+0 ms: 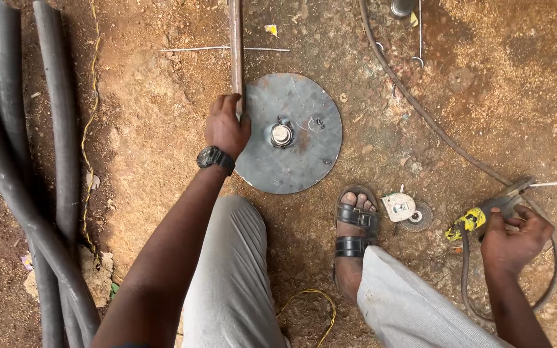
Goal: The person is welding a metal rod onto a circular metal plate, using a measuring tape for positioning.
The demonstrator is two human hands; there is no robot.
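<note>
Left hand [225, 125] is wrapped around a thin metal rod [236, 45] right at the edge of the round steel disc [289, 133] lying on the dirt. Right hand [512, 238] grips the angle grinder [485, 216]. Sandalled foot [354, 222] sits near its wheel, so a slip looks risky.

There is only one view, from a camera worn on the person's head, and it looks almost straight down at the dirt ground [162, 167] from about standing or crouching height. The person's own knees and sandalled foot [354, 229] fill the near edge, and the round metal disc [298, 154] lies a little farther, close to the middle. The left hand [225, 127] enters from the near left and the right hand [514, 237] from the near right.
</note>
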